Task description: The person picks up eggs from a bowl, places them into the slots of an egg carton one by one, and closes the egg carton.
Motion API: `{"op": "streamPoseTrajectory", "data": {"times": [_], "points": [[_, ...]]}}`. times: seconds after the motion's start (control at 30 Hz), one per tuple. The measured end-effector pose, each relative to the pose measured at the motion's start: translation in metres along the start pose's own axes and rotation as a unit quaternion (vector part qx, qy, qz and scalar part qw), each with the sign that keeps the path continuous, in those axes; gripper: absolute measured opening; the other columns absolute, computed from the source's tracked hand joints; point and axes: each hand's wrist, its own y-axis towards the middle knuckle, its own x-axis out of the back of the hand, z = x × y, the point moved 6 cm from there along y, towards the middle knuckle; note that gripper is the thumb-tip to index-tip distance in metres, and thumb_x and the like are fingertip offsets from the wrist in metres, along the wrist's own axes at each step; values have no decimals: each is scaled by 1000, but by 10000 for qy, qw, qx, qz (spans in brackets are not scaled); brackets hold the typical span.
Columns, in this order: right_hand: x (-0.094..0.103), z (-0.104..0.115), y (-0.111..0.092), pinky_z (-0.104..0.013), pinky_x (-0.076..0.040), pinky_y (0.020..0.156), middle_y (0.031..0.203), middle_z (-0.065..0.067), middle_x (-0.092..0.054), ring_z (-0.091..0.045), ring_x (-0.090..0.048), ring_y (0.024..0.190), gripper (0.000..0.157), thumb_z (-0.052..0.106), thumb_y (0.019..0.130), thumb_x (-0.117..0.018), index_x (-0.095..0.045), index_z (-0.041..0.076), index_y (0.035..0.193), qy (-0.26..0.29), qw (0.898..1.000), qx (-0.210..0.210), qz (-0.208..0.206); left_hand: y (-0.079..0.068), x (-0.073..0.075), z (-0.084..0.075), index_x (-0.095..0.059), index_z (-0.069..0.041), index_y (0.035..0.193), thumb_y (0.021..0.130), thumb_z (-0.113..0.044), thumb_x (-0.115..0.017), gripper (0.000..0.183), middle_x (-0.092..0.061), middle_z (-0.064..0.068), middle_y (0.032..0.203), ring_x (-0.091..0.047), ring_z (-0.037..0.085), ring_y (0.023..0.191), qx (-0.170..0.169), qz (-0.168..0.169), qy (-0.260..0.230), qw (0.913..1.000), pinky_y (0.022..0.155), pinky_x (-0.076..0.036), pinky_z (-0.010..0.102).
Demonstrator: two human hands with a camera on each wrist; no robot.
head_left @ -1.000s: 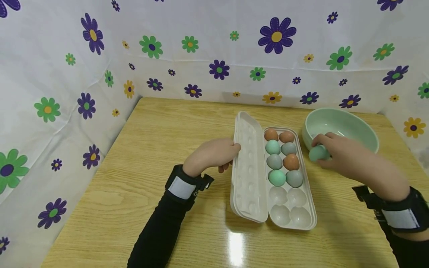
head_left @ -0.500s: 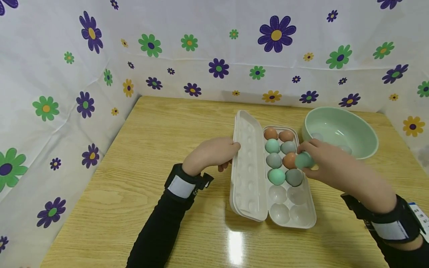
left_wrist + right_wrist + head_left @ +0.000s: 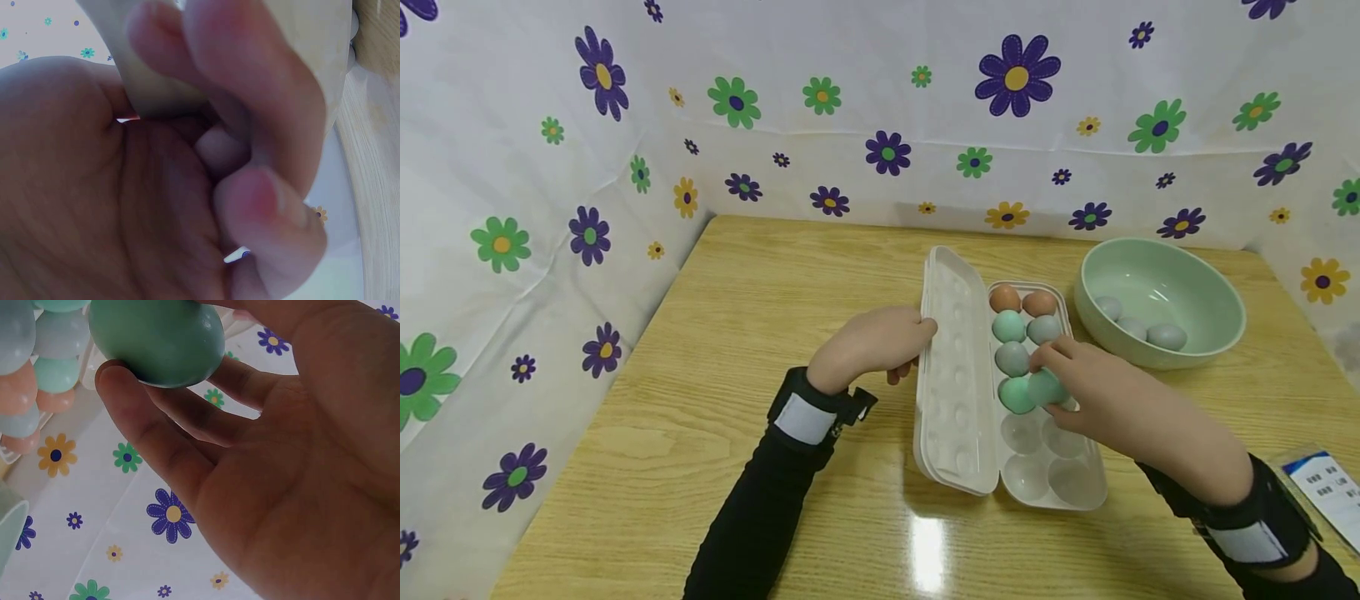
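An egg carton (image 3: 1024,477) lies on the wooden table with its lid (image 3: 957,392) raised on the left side. My left hand (image 3: 880,343) pinches the lid's outer edge between thumb and curled fingers; the left wrist view shows the fingers up close against the pale lid. Between the thumb and fingers of my right hand (image 3: 1123,400) is a green egg (image 3: 159,344), held over the carton's right row. Brown, grey and green eggs, such as a green egg (image 3: 1017,396) beside the held one, sit in the farther cups. My right hand hides part of the right row.
At the back right stands a light green bowl (image 3: 1228,329) with several grey eggs, one being a grey egg (image 3: 1167,337). A printed card (image 3: 1330,492) lies at the right edge. Flowered cloth (image 3: 850,108) rises behind and beside the table.
My right hand has carried the green egg leftward from beside the bowl to above the carton, uncovering the grey eggs in the bowl. My left hand has stayed on the lid.
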Motion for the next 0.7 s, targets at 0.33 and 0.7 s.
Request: {"op": "streamPoseTrajectory", "data": {"times": [0.33,0.7], "points": [[-8,12,0,-34,-53,79,106,1,-56,-13,-56,91,40,5,78,-84,-61,14,110,-44,9995,311,-72,-1,0,-1,-57,-12,77,106,-28,-29,43,-55,0,60,-57,18,53,-96,-14,-46,9999,61,-44,29],[-28,19,1,-20,-48,65,108,-1,-54,-5,-48,72,43,11,78,-87,-62,13,113,-126,9983,390,424,-1,0,-2,-58,-12,78,106,-28,-31,42,-55,0,59,-57,17,52,-102,-46,-43,9999,60,-43,29]]}}
